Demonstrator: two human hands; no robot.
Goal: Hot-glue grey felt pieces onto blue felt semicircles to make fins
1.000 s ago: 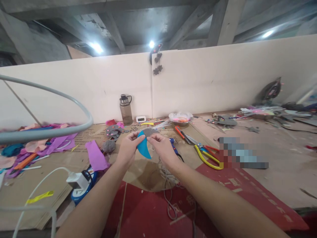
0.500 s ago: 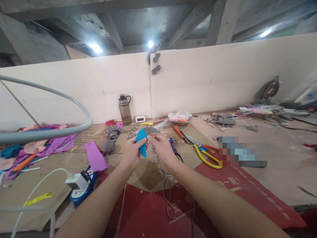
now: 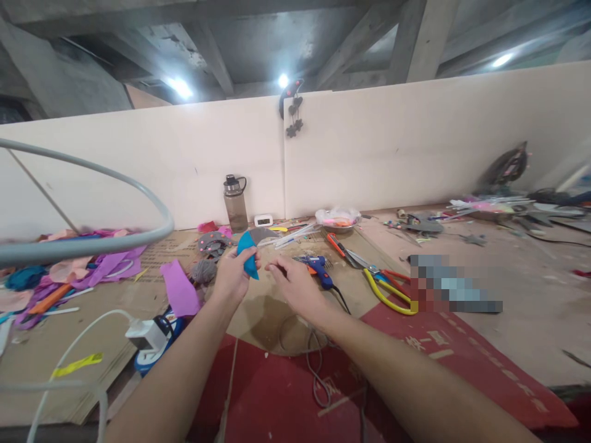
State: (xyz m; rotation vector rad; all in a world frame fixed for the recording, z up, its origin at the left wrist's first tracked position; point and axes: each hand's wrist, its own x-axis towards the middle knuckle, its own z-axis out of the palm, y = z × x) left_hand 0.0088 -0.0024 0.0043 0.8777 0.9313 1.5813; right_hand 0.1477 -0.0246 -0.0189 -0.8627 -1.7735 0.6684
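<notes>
My left hand (image 3: 231,275) is closed on a blue felt piece (image 3: 245,243), holding it upright above the cardboard. Just behind the blue piece, a grey felt piece (image 3: 264,236) shows and seems joined to it. To the right, apart from the felt, my right hand (image 3: 295,282) is pinched shut; anything between its fingertips is too small to make out. Loose grey yarn (image 3: 318,375) lies in loops below my right wrist. Beyond that hand rests a blue glue gun (image 3: 322,271).
Scissors with yellow handles (image 3: 388,295) and orange-handled ones lie at right. A purple felt strip (image 3: 180,288), grey yarn ball (image 3: 203,271) and white plug (image 3: 146,335) are at left. Behind stand a bottle (image 3: 235,206), small clock (image 3: 263,220) and bowl (image 3: 338,220).
My hands have parted: the left moved slightly left with the felt, and the right drew away from it. More of the glue gun shows now.
</notes>
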